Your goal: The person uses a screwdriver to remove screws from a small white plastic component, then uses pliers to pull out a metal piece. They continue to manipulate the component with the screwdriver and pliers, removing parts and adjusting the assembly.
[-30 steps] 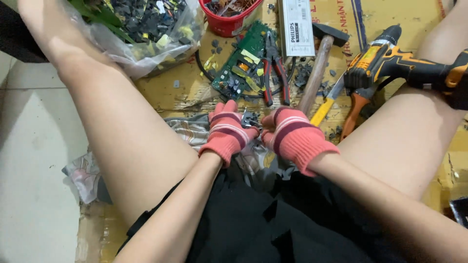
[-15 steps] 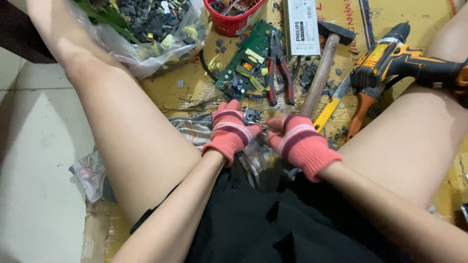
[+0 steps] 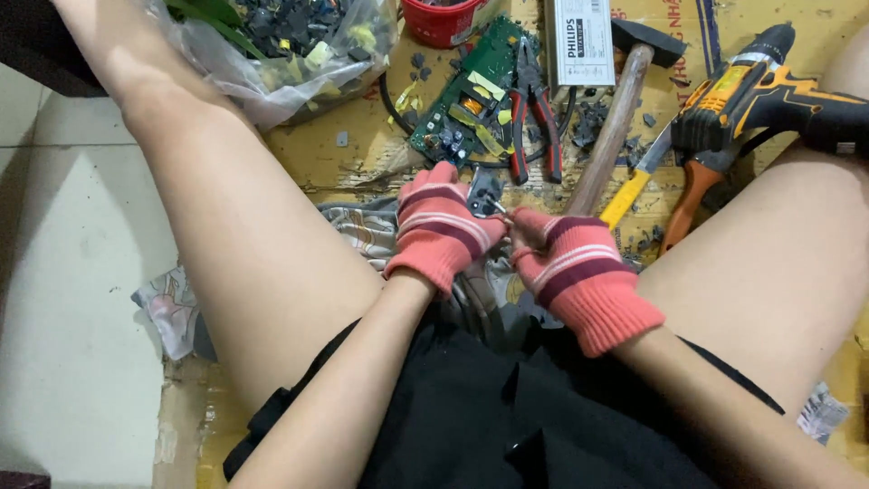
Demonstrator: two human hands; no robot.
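Head view: I see my left hand point(image 3: 441, 228) and right hand point(image 3: 579, 272) both pinching a small dark metal part point(image 3: 484, 192). Green circuit board point(image 3: 471, 91) lies stripped nearby; part not yet separated.

Both hands wear knitted coral-pink gloves, the left hand point(image 3: 441, 228) and right hand point(image 3: 576, 272) alike, with dark maroon and pale stripes across the backs. Forearms and legs are bare. Black shorts point(image 3: 507, 407) cover the lap.
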